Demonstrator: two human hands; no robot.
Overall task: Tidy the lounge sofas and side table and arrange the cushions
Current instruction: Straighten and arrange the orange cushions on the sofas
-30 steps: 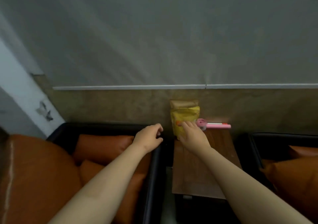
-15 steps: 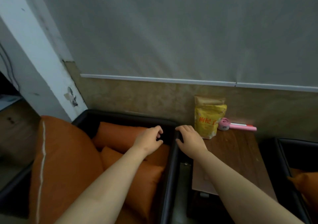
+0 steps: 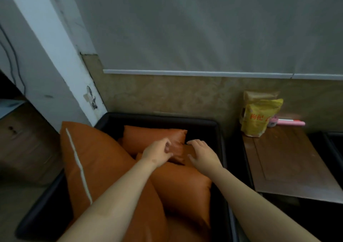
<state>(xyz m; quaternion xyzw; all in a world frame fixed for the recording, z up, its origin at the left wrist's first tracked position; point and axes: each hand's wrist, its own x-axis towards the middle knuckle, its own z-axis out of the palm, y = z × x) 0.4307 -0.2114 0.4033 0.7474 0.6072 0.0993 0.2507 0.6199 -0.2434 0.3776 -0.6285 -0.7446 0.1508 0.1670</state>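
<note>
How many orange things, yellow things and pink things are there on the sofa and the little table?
Orange: 3 (big striped cushion, back cushion, front cushion)
Yellow: 1 (bag)
Pink: 1 (pink stick)
Total: 5

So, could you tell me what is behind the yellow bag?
What looks like a brown paper bag, only its top showing above the yellow bag; the rest is covered. The tan wall is behind both.
</note>
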